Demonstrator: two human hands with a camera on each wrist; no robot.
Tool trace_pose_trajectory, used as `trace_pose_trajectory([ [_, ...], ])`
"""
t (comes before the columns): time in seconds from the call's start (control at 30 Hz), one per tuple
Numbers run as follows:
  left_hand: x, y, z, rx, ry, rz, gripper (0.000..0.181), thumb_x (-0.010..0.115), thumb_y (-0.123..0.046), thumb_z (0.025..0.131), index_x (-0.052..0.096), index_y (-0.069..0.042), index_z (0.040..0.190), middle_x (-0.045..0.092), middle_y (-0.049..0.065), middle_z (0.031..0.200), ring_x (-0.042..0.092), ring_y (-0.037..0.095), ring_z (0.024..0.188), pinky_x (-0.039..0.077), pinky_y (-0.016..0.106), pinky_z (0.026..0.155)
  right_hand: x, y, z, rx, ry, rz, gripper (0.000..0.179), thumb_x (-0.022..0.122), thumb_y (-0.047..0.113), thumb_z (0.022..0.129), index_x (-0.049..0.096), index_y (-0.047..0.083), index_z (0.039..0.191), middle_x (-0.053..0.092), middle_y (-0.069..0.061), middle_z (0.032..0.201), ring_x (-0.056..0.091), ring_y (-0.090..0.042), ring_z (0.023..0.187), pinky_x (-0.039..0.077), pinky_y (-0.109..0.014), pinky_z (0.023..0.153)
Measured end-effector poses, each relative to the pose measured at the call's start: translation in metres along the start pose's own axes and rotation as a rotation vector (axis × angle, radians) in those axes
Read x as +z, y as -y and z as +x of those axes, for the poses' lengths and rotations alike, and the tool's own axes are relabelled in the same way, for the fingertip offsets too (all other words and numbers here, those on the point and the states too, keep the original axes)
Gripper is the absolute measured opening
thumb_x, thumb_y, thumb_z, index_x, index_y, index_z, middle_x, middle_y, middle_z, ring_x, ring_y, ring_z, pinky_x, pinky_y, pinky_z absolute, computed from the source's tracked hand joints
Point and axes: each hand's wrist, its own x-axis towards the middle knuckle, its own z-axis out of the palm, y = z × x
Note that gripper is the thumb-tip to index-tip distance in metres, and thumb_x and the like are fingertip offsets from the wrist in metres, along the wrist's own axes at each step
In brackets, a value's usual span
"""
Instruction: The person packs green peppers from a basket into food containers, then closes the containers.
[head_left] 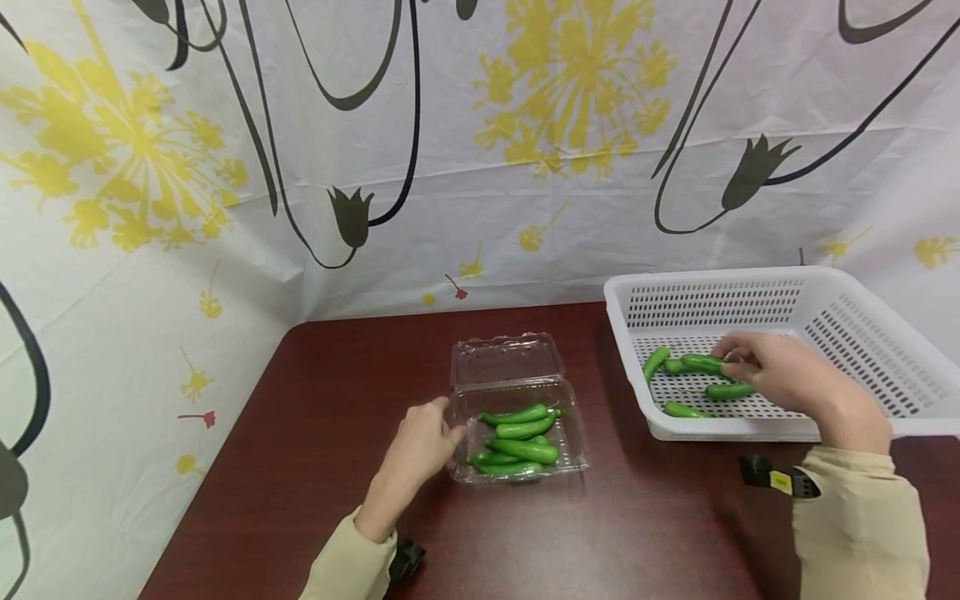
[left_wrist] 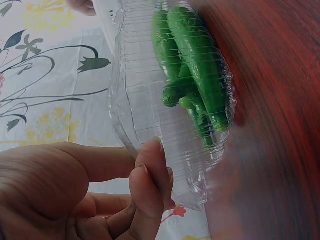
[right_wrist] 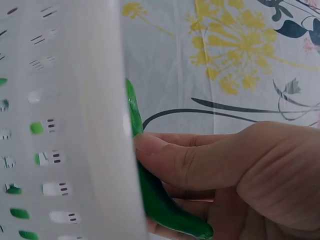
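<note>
A clear plastic clamshell box (head_left: pixel 465 400) lies with its lid folded back on the dark table, and several green chili peppers (head_left: pixel 525 450) are heaped in its base. My left hand (head_left: pixel 423 442) pinches the left rim of this box between thumb and fingers, as the left wrist view shows up close. Over the white slotted basket (head_left: pixel 637 417) my right hand (head_left: pixel 787 375) grips a green chili pepper (right_wrist: pixel 172 212) between thumb and fingers. Other loose peppers (head_left: pixel 686 410) lie on the basket floor, below and left of that hand.
The basket stands at the right of the reddish-brown table (head_left: pixel 337 400), its high walls around the right hand. A patterned white sheet (head_left: pixel 450 167) hangs behind the table and along its left side. Bare tabletop separates box and basket.
</note>
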Motion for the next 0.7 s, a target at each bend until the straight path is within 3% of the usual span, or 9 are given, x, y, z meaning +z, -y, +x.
trace_pose_trajectory([
  [0.2, 0.0, 0.0, 0.0, 0.008, -0.005, 0.0, 0.051, 0.07, -0.007, 0.092, 0.051, 0.018, 0.133, 0.056, -0.004, 0.053, 0.056, 0.006, 0.042, 0.052, 0.03, 0.057, -0.001, 0.009, 0.0, -0.033, -0.015, 0.011, 0.014, 0.067, 0.001, 0.092, 0.068, 0.001, 0.106, 0.072, -0.016, 0.095, 0.068, -0.039, 0.092, 0.051, -0.056, 0.077],
  [0.53, -0.001, -0.001, 0.0, 0.009, -0.005, -0.003, 0.051, 0.07, -0.006, 0.093, 0.051, 0.018, 0.133, 0.056, -0.004, 0.053, 0.057, 0.007, 0.042, 0.052, 0.029, 0.056, 0.002, 0.019, 0.004, -0.125, -0.05, 0.012, 0.014, 0.07, -0.001, 0.091, 0.069, 0.002, 0.105, 0.071, -0.005, 0.091, 0.068, -0.026, 0.086, 0.051, -0.046, 0.074],
  [0.7, -0.001, -0.001, 0.0, 0.008, -0.003, -0.004, 0.052, 0.07, -0.006, 0.093, 0.051, 0.018, 0.134, 0.056, -0.004, 0.053, 0.058, 0.008, 0.042, 0.052, 0.03, 0.056, 0.001, 0.022, 0.005, -0.134, -0.041, 0.015, 0.014, 0.069, 0.002, 0.093, 0.069, 0.0, 0.107, 0.072, -0.007, 0.094, 0.069, -0.028, 0.088, 0.052, -0.048, 0.077],
])
